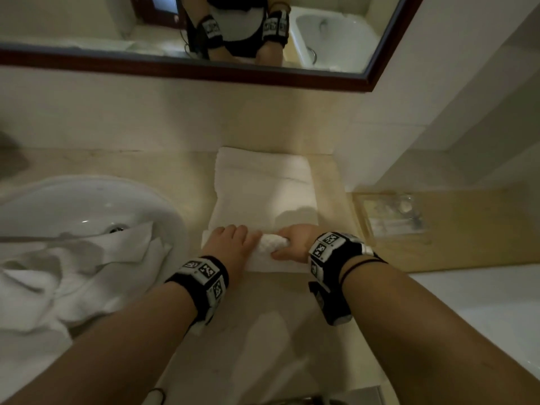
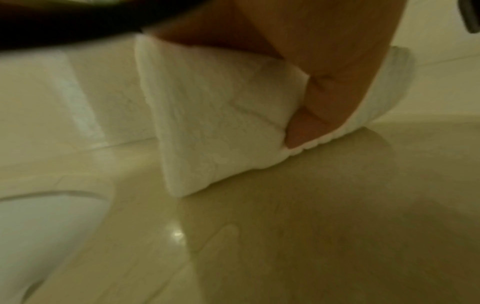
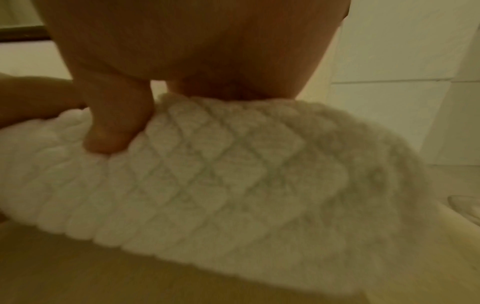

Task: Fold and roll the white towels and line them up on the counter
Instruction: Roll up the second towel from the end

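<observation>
A folded white towel [image 1: 263,188] lies as a long strip on the beige counter [image 1: 263,340], running toward the wall. Its near end is curled into a short roll [image 1: 273,244]. My left hand [image 1: 230,244] lies over the roll's left part, thumb tucked beneath the towel [image 2: 213,123]. My right hand [image 1: 295,244] grips the roll's right part, fingers over the top and thumb pressing into the quilted towel [image 3: 207,185]. More white towels [image 1: 73,273] lie crumpled over the sink's near rim at the left.
A white sink [image 1: 73,206] is set into the counter at the left. A clear tray [image 1: 391,214] rests on a wooden ledge at the right. A framed mirror [image 1: 204,65] hangs on the wall behind. A white surface [image 1: 482,311] lies at the near right.
</observation>
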Tool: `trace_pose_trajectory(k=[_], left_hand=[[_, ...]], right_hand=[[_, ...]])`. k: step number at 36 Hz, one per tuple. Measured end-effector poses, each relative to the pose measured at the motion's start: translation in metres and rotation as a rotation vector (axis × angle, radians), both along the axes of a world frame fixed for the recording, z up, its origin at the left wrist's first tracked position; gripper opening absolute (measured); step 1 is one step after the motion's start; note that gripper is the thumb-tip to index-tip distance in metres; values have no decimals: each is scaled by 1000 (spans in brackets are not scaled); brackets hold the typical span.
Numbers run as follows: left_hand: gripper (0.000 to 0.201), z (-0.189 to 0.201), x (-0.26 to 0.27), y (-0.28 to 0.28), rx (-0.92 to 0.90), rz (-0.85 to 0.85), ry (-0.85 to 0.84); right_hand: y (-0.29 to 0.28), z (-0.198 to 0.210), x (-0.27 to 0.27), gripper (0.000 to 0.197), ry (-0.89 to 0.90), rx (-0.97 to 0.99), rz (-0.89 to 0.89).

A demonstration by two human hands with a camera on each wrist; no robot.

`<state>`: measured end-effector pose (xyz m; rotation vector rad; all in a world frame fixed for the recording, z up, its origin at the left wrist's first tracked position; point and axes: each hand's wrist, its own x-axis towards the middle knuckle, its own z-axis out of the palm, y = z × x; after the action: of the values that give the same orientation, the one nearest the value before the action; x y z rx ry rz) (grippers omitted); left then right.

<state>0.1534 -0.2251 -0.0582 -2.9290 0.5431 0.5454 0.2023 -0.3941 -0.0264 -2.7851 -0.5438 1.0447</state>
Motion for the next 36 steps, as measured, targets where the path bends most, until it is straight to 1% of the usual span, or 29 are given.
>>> trace_pose_trajectory(k=[3, 5, 6, 8, 9, 11, 14, 15, 16, 18, 21, 23, 24, 26, 27, 29, 32, 36], left_hand=[[73, 4, 2, -3, -32, 40, 52], [69, 9, 5, -5, -50, 55, 89], [67, 11, 6, -5, -62, 69, 102], [61, 14, 9, -6, -100, 130, 141], [57, 16, 11, -8, -125, 171, 172], [52, 20, 14, -11, -158, 247, 253], [53, 23, 17, -14, -186, 336, 396], [54, 22, 18, -15, -201, 350, 439], [56, 21, 17, -16, -221, 357, 476], [60, 18, 15, -16, -263, 368, 519], [68, 17, 8, -12, -312, 399, 482], [78, 16, 2, -9, -351, 359, 354], [79, 17, -1, -7, -334, 294, 244], [74, 18, -10, -4, -207, 119, 36], [73, 17, -15, -3, -143, 52, -22], [76, 14, -25, -1, -57, -9, -61], [88, 9, -28, 0, 50, -29, -39], [95, 7, -14, -4, 88, -15, 19]], right_hand=[[-1, 1, -1, 48, 80, -3, -4], [-1, -1, -5, 51, 77, -10, -9], [-3, -3, -8, 53, 36, -13, -1], [-8, -6, -15, 57, -113, -8, 29], [-12, -7, -21, 58, -196, 19, 37], [-20, -7, -32, 61, -301, 82, 74], [-29, -10, -44, 86, -341, 52, 227], [-30, -11, -46, 91, -339, 31, 247], [-31, -13, -48, 91, -341, 22, 243], [-29, -16, -48, 84, -351, 36, 207], [-21, -13, -45, 72, -334, 29, 190], [-17, -10, -39, 66, -290, -4, 190], [-15, -9, -35, 65, -270, -20, 185], [-12, -7, -27, 63, -247, -33, 162], [-9, -7, -23, 62, -236, -36, 151], [-5, -7, -15, 61, -211, -45, 138], [-4, -9, -8, 61, -187, -53, 141], [-7, -15, -12, 65, -209, -69, 138]])
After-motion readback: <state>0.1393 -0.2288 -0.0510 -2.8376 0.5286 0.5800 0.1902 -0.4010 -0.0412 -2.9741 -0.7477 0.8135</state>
